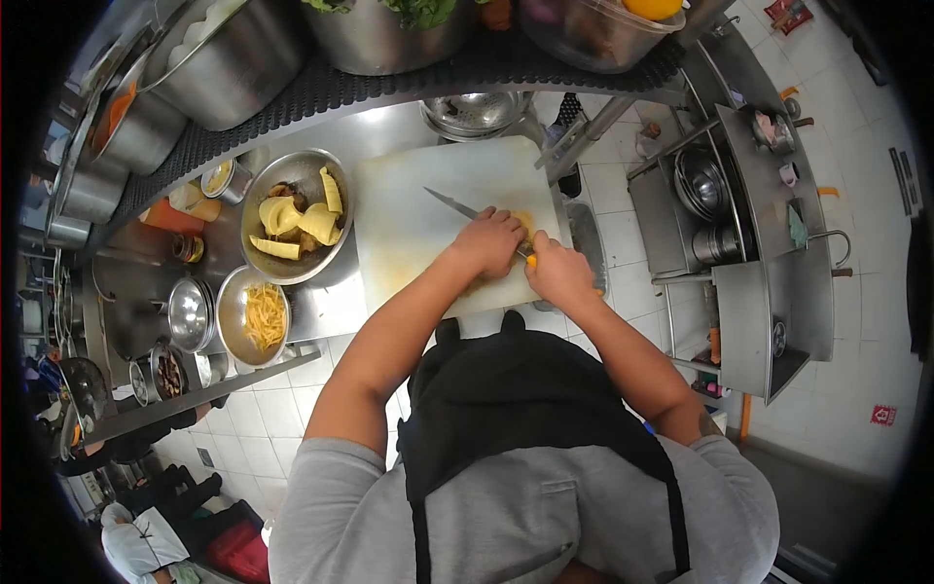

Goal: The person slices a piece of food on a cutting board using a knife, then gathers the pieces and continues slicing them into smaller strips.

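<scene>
My right hand (561, 273) is wrapped round the orange-yellow handle of a kitchen knife (449, 202). The blade points up and left across a large white cutting board (409, 234), passing beneath my left hand (493, 240). My left hand is closed, its fingers curled down over yellow food (525, 222) at the board's right side; the palm hides most of it. Left of the board, a steel bowl (251, 258) holds big yellow slabs (319, 223) and some brownish pieces. In a smaller bowl (227, 329) below it lie thin yellow strips (265, 316).
Above the board runs a shelf with a black mat (389, 92), bearing steel pots (229, 78) and a clear tub (593, 44). A colander (474, 112) sits behind the board. Stacked bowls (191, 314) stand at left. A steel sink unit (769, 282) is at right; another person (146, 540) appears lower left.
</scene>
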Available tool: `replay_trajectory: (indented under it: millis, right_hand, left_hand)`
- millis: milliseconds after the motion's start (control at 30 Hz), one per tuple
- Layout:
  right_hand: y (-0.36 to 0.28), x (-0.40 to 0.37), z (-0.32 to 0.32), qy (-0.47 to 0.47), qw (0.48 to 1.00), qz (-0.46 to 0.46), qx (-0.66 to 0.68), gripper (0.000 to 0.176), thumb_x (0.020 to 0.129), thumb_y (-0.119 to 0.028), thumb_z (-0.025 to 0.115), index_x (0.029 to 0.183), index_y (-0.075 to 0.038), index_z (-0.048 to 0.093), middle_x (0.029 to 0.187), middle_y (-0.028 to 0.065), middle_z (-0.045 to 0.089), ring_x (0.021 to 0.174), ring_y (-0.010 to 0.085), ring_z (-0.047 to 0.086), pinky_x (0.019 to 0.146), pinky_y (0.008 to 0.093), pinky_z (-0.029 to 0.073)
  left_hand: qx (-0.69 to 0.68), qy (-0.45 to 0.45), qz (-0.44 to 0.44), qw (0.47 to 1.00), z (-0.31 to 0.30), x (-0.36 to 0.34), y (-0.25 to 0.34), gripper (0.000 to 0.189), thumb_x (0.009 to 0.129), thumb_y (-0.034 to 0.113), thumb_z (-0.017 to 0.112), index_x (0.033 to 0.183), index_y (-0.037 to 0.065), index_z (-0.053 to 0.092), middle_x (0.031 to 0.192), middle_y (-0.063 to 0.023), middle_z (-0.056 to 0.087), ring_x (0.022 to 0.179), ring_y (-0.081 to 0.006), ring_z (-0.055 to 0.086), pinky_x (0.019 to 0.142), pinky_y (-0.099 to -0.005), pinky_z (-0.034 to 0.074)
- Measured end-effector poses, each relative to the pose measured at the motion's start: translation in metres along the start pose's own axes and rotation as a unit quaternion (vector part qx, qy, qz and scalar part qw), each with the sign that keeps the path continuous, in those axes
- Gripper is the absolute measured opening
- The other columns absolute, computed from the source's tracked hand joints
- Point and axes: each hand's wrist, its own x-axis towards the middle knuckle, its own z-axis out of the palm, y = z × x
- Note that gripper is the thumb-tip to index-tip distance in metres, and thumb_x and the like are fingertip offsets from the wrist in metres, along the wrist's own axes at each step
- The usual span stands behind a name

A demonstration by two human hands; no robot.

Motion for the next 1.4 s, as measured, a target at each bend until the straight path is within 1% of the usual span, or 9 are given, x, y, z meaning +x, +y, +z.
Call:
replay_trajectory:
  millis: [100,200,300,433,533,733,1067,1233,1400]
  right_hand:
    - [0.004,-0.002,-0.005,-0.012,1.000,0.019,0.013,0.029,0.092,-0.021,0.059,0.109,0.001,0.053,0.091,0.0256,0.071,0.083,0.0447,0.071,0.077,0.0547,0.056]
    - [0.005,-0.007,-0.011,-0.024,0.998,0.049,0.033,0.025,0.093,-0.018,0.055,0.106,0.003,0.054,0.086,0.0286,0.070,0.081,0.0462,0.071,0.076,0.0561,0.056]
    - [-0.005,-0.012,-0.013,-0.039,0.997,0.039,0.052,0.023,0.094,-0.017,0.052,0.103,0.004,0.055,0.083,0.0300,0.070,0.080,0.0474,0.070,0.076,0.0563,0.056]
    - [-0.018,-0.004,0.005,-0.048,0.998,-0.008,0.051,0.021,0.093,-0.014,0.052,0.101,0.005,0.056,0.084,0.0296,0.070,0.081,0.0472,0.070,0.077,0.0549,0.056]
    - [-0.024,0.002,0.007,-0.059,0.998,-0.016,0.030,0.019,0.091,-0.011,0.051,0.102,0.005,0.056,0.087,0.0288,0.071,0.083,0.0460,0.071,0.077,0.0533,0.057]
    - [-0.030,0.009,0.001,-0.076,0.997,-0.016,0.006,0.020,0.091,-0.009,0.049,0.103,0.005,0.056,0.089,0.0305,0.071,0.085,0.0459,0.071,0.077,0.0548,0.056]
    - [-0.019,0.013,0.027,-0.081,0.996,-0.010,0.018,0.018,0.092,-0.009,0.047,0.103,0.003,0.055,0.090,0.0274,0.072,0.085,0.0440,0.072,0.077,0.0533,0.056]
    - [-0.033,0.003,-0.009,-0.099,0.995,-0.012,0.007,0.018,0.093,-0.010,0.046,0.104,0.002,0.054,0.089,0.0284,0.071,0.085,0.0451,0.071,0.077,0.0557,0.055]
    - [-0.024,0.012,0.030,-0.088,0.996,0.003,0.030,0.018,0.092,-0.009,0.048,0.104,0.003,0.054,0.091,0.0277,0.071,0.086,0.0438,0.071,0.078,0.0547,0.055]
  left_hand:
    - [-0.017,0.179,0.013,0.984,-0.019,-0.012,-0.006,0.050,0.079,0.015,0.068,0.127,0.002,0.061,0.130,-0.0169,0.061,0.129,-0.0359,0.052,0.116,-0.0461,0.037]
    - [-0.133,0.219,-0.127,0.958,-0.050,-0.048,-0.007,0.043,0.083,0.014,0.065,0.123,0.001,0.062,0.128,-0.0192,0.061,0.123,-0.0393,0.055,0.109,-0.0456,0.043]
    - [-0.164,0.149,-0.173,0.960,-0.001,-0.060,-0.018,0.035,0.086,0.015,0.064,0.118,0.000,0.063,0.125,-0.0202,0.061,0.117,-0.0402,0.057,0.102,-0.0463,0.047]
    - [-0.112,0.265,-0.122,0.950,0.050,-0.049,-0.010,0.033,0.088,0.019,0.062,0.117,0.002,0.063,0.122,-0.0174,0.062,0.113,-0.0364,0.058,0.100,-0.0466,0.047]
    - [-0.078,0.296,-0.114,0.945,0.061,-0.042,-0.008,0.031,0.088,0.020,0.063,0.114,0.002,0.064,0.117,-0.0160,0.062,0.110,-0.0348,0.058,0.097,-0.0457,0.047]
    - [-0.069,0.311,-0.107,0.942,0.067,-0.038,-0.008,0.024,0.084,0.017,0.067,0.104,0.003,0.066,0.106,-0.0136,0.064,0.103,-0.0328,0.059,0.095,-0.0429,0.048]
    - [-0.060,0.317,-0.109,0.940,0.067,-0.037,-0.009,0.024,0.084,0.018,0.067,0.102,0.003,0.067,0.105,-0.0137,0.064,0.103,-0.0328,0.059,0.093,-0.0422,0.049]
    - [-0.066,0.291,-0.117,0.947,0.065,-0.039,-0.007,0.025,0.084,0.019,0.067,0.103,0.003,0.067,0.106,-0.0138,0.065,0.105,-0.0329,0.059,0.095,-0.0421,0.049]
    - [-0.068,0.320,-0.108,0.939,0.068,-0.037,-0.011,0.024,0.085,0.019,0.067,0.102,0.002,0.066,0.104,-0.0138,0.065,0.104,-0.0324,0.059,0.094,-0.0419,0.049]
